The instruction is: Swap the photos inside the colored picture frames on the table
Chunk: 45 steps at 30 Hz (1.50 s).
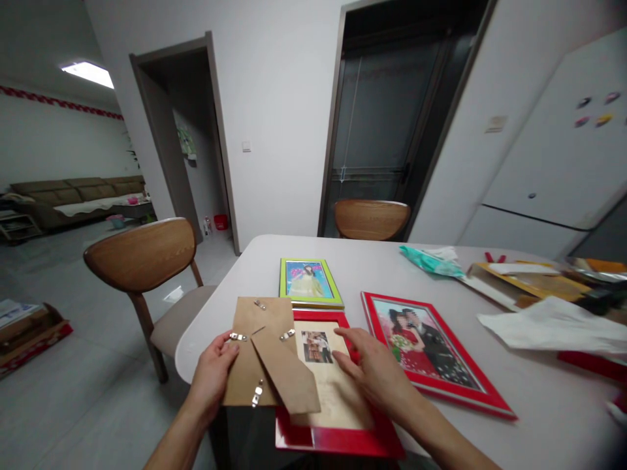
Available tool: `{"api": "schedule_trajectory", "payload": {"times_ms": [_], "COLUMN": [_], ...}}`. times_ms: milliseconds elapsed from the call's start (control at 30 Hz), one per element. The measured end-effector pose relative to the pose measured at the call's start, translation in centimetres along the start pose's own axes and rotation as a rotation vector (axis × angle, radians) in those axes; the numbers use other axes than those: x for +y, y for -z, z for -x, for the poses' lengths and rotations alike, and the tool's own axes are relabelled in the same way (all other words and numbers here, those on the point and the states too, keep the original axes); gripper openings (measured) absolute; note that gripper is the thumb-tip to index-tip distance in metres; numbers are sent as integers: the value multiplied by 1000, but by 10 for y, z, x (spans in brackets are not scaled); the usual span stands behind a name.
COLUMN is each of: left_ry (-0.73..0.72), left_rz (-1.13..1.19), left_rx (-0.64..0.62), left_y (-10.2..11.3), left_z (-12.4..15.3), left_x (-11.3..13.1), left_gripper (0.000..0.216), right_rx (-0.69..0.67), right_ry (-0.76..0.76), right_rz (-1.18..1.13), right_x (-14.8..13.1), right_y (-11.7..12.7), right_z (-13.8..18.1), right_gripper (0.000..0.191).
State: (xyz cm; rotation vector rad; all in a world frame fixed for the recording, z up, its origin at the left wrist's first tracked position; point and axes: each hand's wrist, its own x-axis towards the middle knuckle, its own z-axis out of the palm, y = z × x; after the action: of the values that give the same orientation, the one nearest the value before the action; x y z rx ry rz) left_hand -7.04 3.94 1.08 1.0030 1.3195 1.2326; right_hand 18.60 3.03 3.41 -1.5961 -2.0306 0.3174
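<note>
At the near edge of the table, my left hand [213,369] grips the left side of a brown photo-frame backing board [242,372], thumb on top. Metal turn clips and a folding stand flap [291,378] show on this board. Partly beneath it lies a red picture frame [337,442], with cream-coloured paper [337,395] and a small photo [317,346] inside. My right hand [372,369] hovers over or rests on the right side of that paper, fingers apart and holding nothing; contact is unclear. Right of it lies a second red frame [421,336] with a couple's picture.
A lime-green framed picture [311,281] lies behind the board. On the table's right are a teal packet [431,261], cardboard pieces [533,281] and crumpled white wrapping [553,329]. Wooden chairs stand at the left [142,254] and far side [372,219].
</note>
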Motion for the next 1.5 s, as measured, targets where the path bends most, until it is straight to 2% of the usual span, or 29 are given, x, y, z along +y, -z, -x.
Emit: {"api": "schedule_trajectory", "payload": {"times_ms": [100, 200, 300, 400, 467, 533, 633, 700, 767, 867, 933, 1000, 1100, 1167, 1233, 1300, 1400, 1500], "left_ry": [-1, -21, -83, -198, -272, -342, -456, -500, -601, -747, -817, -821, -672, -533, -450, -415, -368, -381], "left_rz": [-105, -234, -392, -531, -587, -628, -670, -663, -675, -694, -672, -644, -625, -605, -576, -587, -681, -852], "left_rx": [40, 58, 113, 192, 209, 172, 4, -160, -283, -305, -254, -137, 98, 183, 190, 182, 174, 163], "left_y": [31, 48, 52, 46, 34, 13, -31, -62, -86, -103, -100, -88, -59, -37, -18, -4, 6, 8], "left_z": [-9, -16, -21, -19, -12, 0, 27, 46, 60, 69, 69, 67, 61, 57, 54, 52, 52, 53], "left_x": [-5, -9, -10, -9, -9, -7, -3, 2, 6, 11, 14, 18, 19, 14, 2, -11, -26, -30], "left_gripper": [32, 27, 30, 40, 43, 43, 43, 56, 69, 60, 52, 49, 46, 46, 44, 43, 44, 44], "right_rx": [-66, -115, -117, -65, -7, -3, -99, -91, -38, -27, -38, -43, -32, -8, 0, -20, -44, -46], "right_ry": [-104, -164, -201, -219, -259, -352, -493, -523, -510, -464, -441, -423, -372, -313, -260, -242, -240, -209], "right_rz": [158, 253, 269, 198, 73, -188, -722, -965, -1095, -1183, -1134, -973, -515, -180, 66, 218, 349, 395], "right_x": [23, 31, 31, 32, 32, 28, 13, 0, -10, -15, -9, 3, 22, 31, 37, 40, 40, 39], "right_y": [-4, -12, -18, -17, -13, -5, 9, 18, 23, 25, 23, 22, 19, 16, 10, 2, -8, -13], "right_z": [4, 4, -2, -8, -10, -10, -9, -8, -8, -9, -11, -14, -15, -14, -11, -7, -2, 0], "right_gripper": [35, 37, 39, 42, 48, 56, 63, 67, 72, 77, 77, 75, 63, 54, 47, 43, 36, 31]}}
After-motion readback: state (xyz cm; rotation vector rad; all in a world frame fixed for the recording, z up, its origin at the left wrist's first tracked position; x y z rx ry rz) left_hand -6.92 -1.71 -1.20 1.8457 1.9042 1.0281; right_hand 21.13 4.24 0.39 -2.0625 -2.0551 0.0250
